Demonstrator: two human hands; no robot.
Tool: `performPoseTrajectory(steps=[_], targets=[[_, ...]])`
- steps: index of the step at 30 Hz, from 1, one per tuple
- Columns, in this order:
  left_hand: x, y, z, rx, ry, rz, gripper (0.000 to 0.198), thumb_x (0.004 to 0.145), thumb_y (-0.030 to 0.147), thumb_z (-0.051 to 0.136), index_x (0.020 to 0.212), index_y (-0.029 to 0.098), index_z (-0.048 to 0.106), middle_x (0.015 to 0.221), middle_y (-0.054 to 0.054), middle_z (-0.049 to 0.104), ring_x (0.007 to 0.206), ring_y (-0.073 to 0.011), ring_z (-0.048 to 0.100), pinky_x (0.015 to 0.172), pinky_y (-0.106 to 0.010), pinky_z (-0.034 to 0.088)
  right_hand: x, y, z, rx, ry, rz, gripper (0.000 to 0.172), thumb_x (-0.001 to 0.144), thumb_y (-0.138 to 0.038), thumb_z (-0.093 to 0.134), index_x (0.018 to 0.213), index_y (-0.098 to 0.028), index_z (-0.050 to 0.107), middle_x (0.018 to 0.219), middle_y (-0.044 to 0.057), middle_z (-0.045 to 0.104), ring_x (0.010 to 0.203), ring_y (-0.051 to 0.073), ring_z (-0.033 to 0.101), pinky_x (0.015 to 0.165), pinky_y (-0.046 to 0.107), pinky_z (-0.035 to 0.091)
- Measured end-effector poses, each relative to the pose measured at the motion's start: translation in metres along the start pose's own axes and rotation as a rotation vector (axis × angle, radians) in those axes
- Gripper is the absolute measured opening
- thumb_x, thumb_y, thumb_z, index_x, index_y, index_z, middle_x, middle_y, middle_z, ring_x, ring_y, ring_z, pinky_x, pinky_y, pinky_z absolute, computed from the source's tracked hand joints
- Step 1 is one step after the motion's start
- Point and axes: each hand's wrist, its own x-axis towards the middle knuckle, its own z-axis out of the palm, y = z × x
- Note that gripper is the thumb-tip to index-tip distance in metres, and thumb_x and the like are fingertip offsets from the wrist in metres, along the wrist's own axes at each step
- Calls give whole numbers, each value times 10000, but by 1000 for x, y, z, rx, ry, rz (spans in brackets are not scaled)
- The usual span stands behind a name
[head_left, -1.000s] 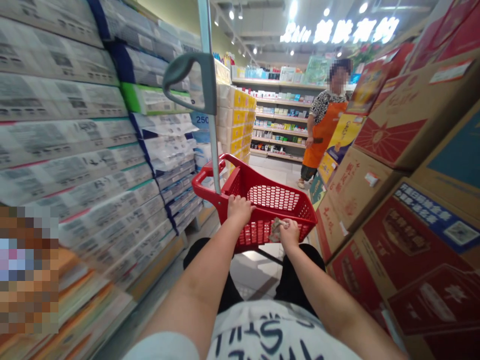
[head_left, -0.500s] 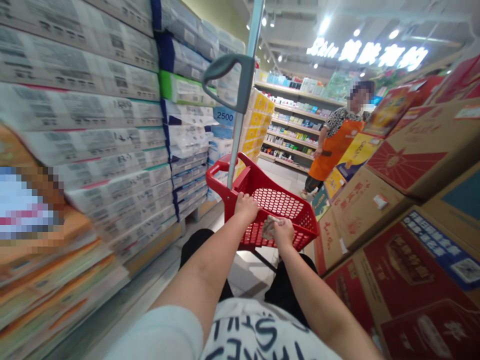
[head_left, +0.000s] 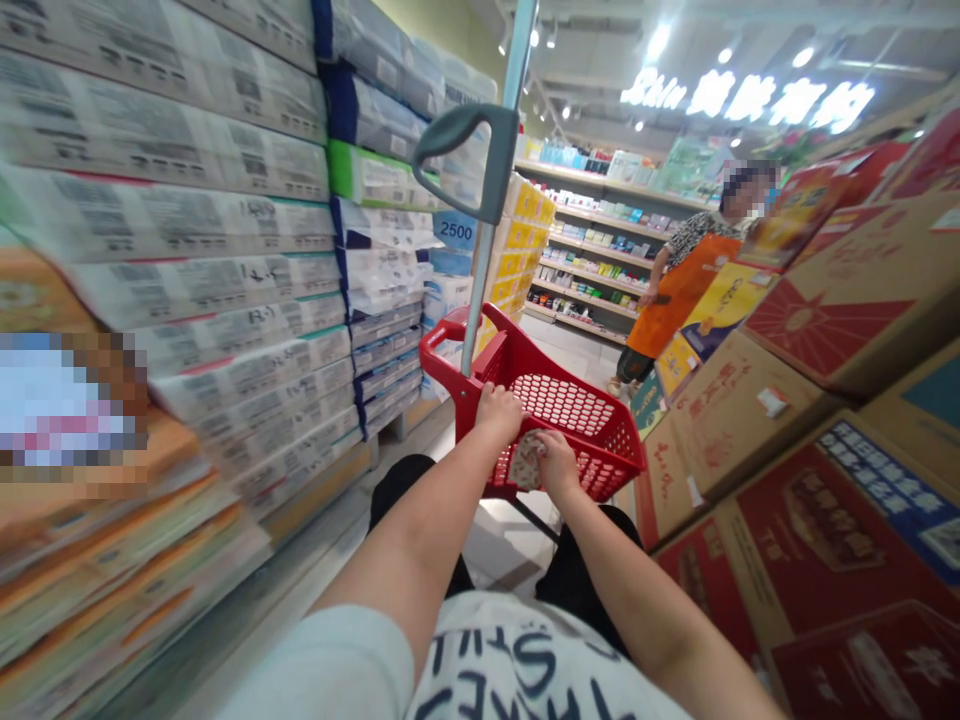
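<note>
Between stacked goods in a shop aisle, the red basket (head_left: 559,405) sits just ahead of the person's knees. The left hand (head_left: 499,410) is curled tight over its near rim, beside the grey pole (head_left: 480,290). The right hand (head_left: 556,462) is closed on a crumpled patterned cloth (head_left: 527,462), held against the same rim. A blue tag (head_left: 455,229) reading "2500" shows among the wrapped packs (head_left: 225,250) at left. The writing on the cartons (head_left: 817,300) at right is too blurred to read. A person in an orange apron (head_left: 675,295) stands beyond.
</note>
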Motion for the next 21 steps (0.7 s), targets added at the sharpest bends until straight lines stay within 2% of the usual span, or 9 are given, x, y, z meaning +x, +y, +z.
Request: performPoseTrajectory(steps=[5,14,19,21], targets=[[-2,1,-3,-11,-13,-21,365,884,462,408,971,224,670,1033,-100,642,1047,-272,453,962,-424,169,2,-4,0,25,9,-61,415,689,-91,483,1046,-219,651,1085,64,599,1009,191,561,920,330,450],[-3,1,-1,65,29,20,373,886,456,418,957,199,680,997,-114,643,995,-271,470,919,-431,206,3,-12,1,77,-43,-97,392,673,-93,467,996,-203,660,1044,65,610,989,195,569,894,331,460],[-3,0,3,67,35,16,388,895,469,395,949,204,673,989,-101,639,981,-260,470,911,-423,218,6,-12,-2,50,82,-85,407,694,-84,444,1030,-196,645,1081,85,594,1019,200,549,929,347,439],[-3,0,5,65,45,12,395,894,479,392,941,206,672,991,-99,637,980,-260,467,914,-425,217,10,-13,-5,23,90,-74,400,700,-87,449,1030,-197,645,1081,82,595,1016,199,546,936,351,432]])
